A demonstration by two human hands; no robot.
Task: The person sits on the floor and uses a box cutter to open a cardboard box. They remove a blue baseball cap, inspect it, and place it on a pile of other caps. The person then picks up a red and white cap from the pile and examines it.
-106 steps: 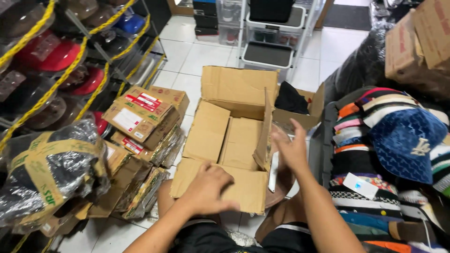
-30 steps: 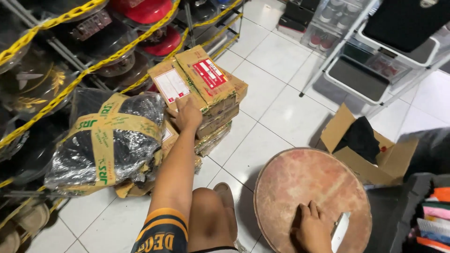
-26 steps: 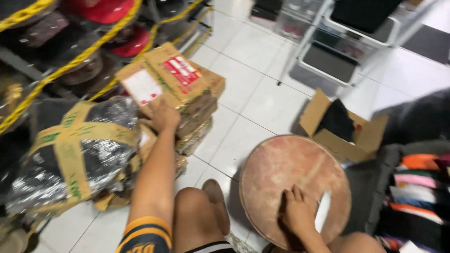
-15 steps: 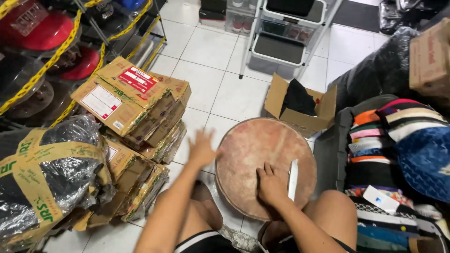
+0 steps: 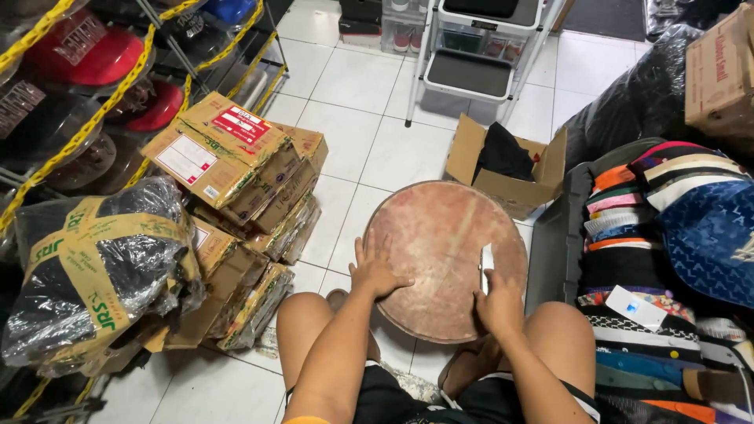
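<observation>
Reddish-brown, scuffed round wooden board [image 5: 440, 251] under both hands

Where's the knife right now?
Head view: the white knife lies on the right side of the round wooden board, its near end under the right hand.

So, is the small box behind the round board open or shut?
Open: the box has its flaps standing up, and a dark cloth shows inside.
</observation>
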